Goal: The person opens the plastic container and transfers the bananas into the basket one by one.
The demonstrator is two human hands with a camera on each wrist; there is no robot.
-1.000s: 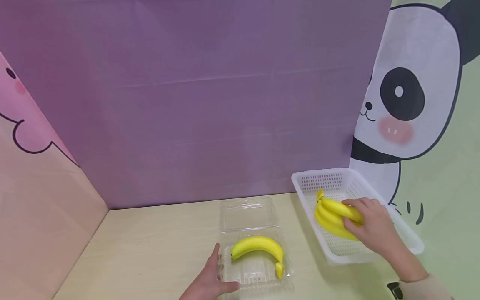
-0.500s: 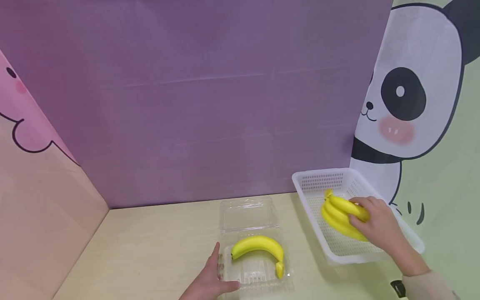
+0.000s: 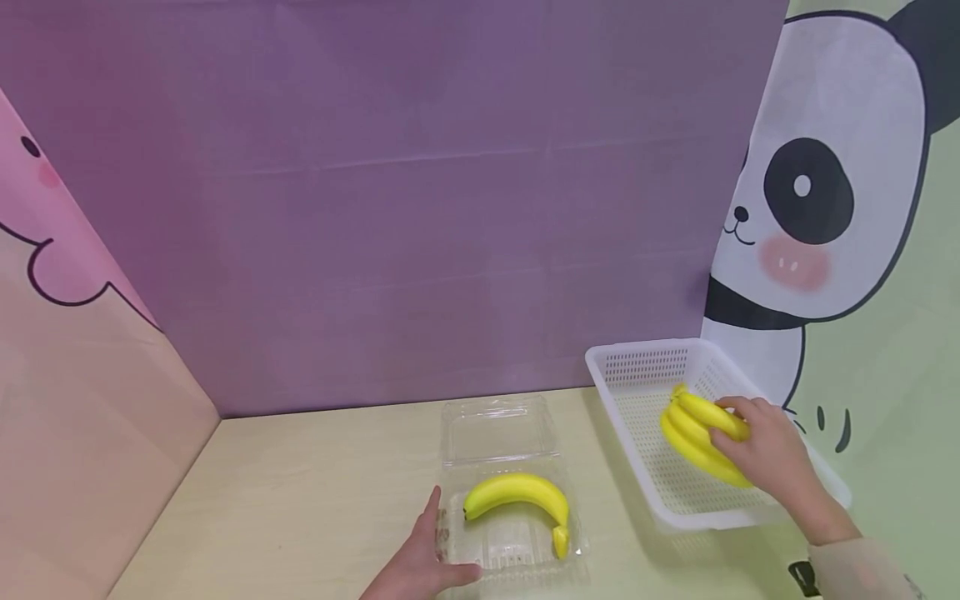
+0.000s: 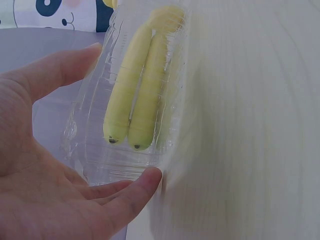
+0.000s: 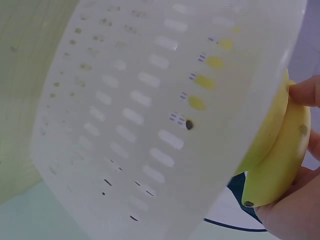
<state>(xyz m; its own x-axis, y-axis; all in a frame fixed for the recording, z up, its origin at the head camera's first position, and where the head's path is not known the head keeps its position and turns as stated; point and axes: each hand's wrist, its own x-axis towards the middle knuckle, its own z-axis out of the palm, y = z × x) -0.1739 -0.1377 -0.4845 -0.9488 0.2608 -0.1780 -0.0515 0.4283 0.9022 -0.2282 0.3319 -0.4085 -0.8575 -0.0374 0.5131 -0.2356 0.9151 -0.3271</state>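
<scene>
In the head view my right hand [image 3: 768,450] grips a bunch of yellow bananas [image 3: 697,437] within the white basket. The right wrist view shows my thumb and fingers around the bananas [image 5: 280,150], partly hidden by the basket wall. A clear plastic clamshell box [image 3: 495,533], lid laid back, sits on the table with a yellow banana [image 3: 517,487] inside. Through its side, the left wrist view shows two banana shapes [image 4: 131,90]; I cannot tell if one is a reflection. My left hand [image 3: 420,554] touches the box's near left corner, thumb and fingers spread and fairly straight.
The white perforated basket [image 3: 626,442] stands at the right, close to the panda-printed wall panel [image 3: 885,350]. A purple backdrop [image 3: 420,233] rises behind the pale wooden table [image 3: 300,492]. At the left is a pink and cream panel [image 3: 90,400].
My right hand has shifted a little to the right inside the basket, carrying the banana bunch with it. The left hand and the clamshell box have stayed in place.
</scene>
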